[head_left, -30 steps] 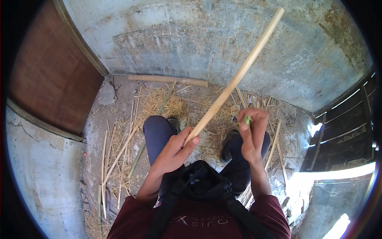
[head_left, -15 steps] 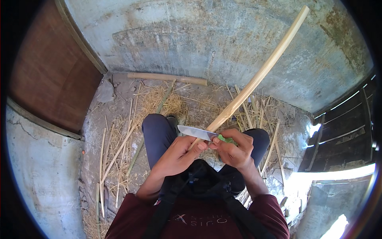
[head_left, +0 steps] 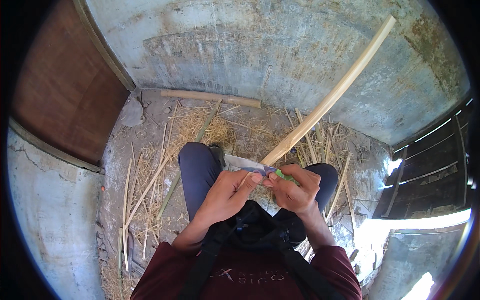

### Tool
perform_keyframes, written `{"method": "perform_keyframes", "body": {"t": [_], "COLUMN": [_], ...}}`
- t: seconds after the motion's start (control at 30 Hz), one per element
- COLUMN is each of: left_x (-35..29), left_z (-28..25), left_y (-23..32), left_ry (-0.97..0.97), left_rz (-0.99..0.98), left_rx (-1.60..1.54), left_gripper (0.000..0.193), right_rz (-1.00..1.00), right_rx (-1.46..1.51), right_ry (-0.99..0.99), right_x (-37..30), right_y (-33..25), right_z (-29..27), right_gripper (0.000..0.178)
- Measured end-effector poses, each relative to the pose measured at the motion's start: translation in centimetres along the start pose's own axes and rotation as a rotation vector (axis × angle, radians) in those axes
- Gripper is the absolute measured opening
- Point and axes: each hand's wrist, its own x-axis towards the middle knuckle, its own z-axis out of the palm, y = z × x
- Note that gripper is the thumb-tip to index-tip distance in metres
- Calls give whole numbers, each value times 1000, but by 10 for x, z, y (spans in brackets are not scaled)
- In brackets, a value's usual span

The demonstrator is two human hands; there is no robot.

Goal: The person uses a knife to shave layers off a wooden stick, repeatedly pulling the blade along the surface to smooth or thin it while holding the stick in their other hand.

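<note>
A long pale bamboo strip point(head_left: 325, 106) slants from between my hands up to the far right. My left hand point(head_left: 226, 194) is closed round its near end, with the thumb against the knife. My right hand point(head_left: 297, 192) grips the green handle point(head_left: 284, 174) of a knife. The knife's blade point(head_left: 241, 163) lies crosswise at the strip's near end and points left, its lower edge hidden behind my left fingers. Both thumbs nearly meet over the blade. What the left fingers do underneath cannot be seen.
Shavings point(head_left: 192, 125) and several thin split strips point(head_left: 162, 170) litter the floor around my knees. A thick bamboo pole point(head_left: 212, 98) lies along the far wall point(head_left: 215, 55). A brown door point(head_left: 65, 85) stands at left, dark slatted boards point(head_left: 430, 170) at right.
The strip's far end has swung slightly right and down. My left hand has come up over the blade, which is tilted differently and less visible.
</note>
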Motion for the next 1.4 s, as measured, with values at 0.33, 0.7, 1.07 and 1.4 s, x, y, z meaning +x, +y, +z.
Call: {"method": "perform_keyframes", "body": {"t": [0.33,0.7,1.07,1.4], "left_x": [-1,-7,-21,-25], "left_z": [-3,7,-4,-23], "left_y": [16,17,29,-15], "left_ry": [-50,-57,-20,25], "left_rz": [5,31,2,-104], "left_rx": [119,88,209,171], "left_gripper": [39,39,35,48], "right_rz": [72,-55,80,394], "right_rx": [-51,-178,-504,-19], "right_ry": [90,78,205,320], "right_x": [15,20,16,37], "right_y": [10,12,11,39], "right_z": [-15,-28,-52,-85], "right_gripper": [24,23,19,12]}}
